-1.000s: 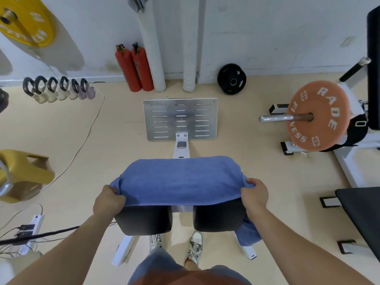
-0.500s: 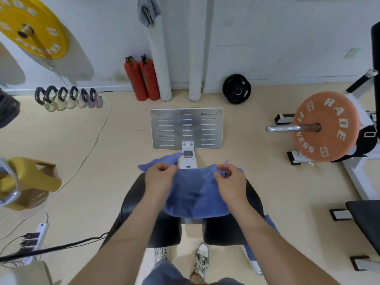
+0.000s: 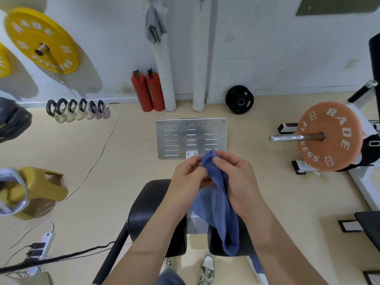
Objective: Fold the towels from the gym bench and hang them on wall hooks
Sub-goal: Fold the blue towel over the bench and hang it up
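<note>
Table sits mid-floor, nearer the floor's near edge; shoes on the floor at the table's near edge. Abv the table's far edge, L hand and R hand meet, fingers pinching the held towel btwn them. It hangs down over the gap btwn the table's two pads. Beyond the far edge a foot plate lies flat on the floor. Along the floor's far edge, against the wall: two extinguishers, two pipes just R of them, a small disc further R. Hung towel is on the wall abv the L pipe. Kettlebell row at far L; power strip at near-L corner; loaded bar at R edge.
</note>
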The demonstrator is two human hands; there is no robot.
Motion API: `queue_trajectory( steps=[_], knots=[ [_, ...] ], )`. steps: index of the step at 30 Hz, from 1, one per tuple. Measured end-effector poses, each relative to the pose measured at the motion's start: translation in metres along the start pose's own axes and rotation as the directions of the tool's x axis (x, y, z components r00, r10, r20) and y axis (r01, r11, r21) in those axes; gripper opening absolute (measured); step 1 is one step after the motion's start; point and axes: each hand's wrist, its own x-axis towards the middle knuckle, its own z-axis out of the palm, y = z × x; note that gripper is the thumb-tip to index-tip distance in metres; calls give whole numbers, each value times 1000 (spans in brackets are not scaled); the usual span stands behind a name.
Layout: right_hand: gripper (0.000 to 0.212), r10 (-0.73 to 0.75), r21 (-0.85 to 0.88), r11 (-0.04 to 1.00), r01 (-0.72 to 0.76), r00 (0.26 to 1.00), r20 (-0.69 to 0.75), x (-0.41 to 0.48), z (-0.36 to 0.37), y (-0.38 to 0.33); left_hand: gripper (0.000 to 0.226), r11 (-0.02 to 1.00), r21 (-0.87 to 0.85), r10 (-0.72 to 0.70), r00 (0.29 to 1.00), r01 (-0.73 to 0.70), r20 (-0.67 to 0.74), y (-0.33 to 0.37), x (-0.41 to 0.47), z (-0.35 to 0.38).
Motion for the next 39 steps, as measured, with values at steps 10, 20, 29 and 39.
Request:
queue_trajectory(
  steps=[10,20,29,39],
  knots=[
    [21,-117,-72,987,141,955,272,-27,5,-42,42,866,289,380,912,-409,151,35,-26,-1],
    [15,-205,-220,934,283,925,321,-39,6,-61,26,769,474,383,902,-430,197,65,-34,-7],
    [11,-266,-132,950,283,954,136,-54,16,-70,10,579,541,708,705,-610,39,73,-52,0],
    [11,-310,-63,940,334,920,241,-67,23,-83,25,751,367,622,774,-548,-116,83,-57,-1]
  ],
)
